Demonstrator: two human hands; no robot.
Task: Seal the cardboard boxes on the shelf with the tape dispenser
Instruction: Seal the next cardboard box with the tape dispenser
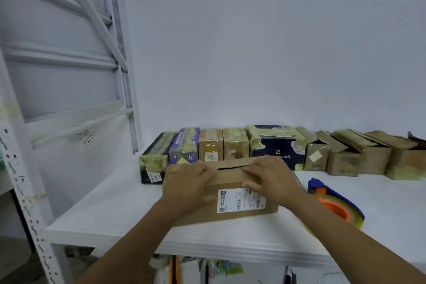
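A brown cardboard box (230, 182) with a white shipping label on its front lies on the white shelf (110, 214), near the front edge. My left hand (186, 184) rests flat on its left top flap. My right hand (272, 180) lies on the right flap, fingers stretched toward the middle seam, thumb over the front face by the label. A narrow dark gap shows between the flaps. The blue and orange tape dispenser (334, 203) with a clear tape roll lies on the shelf just right of my right forearm, untouched.
A row of boxes lines the back wall: several taped ones (212, 145) on the left, a dark blue box (276, 147) in the middle, open-flapped brown boxes (359, 154) on the right. A white rack upright (25, 191) stands at the left. Items lie on a lower level.
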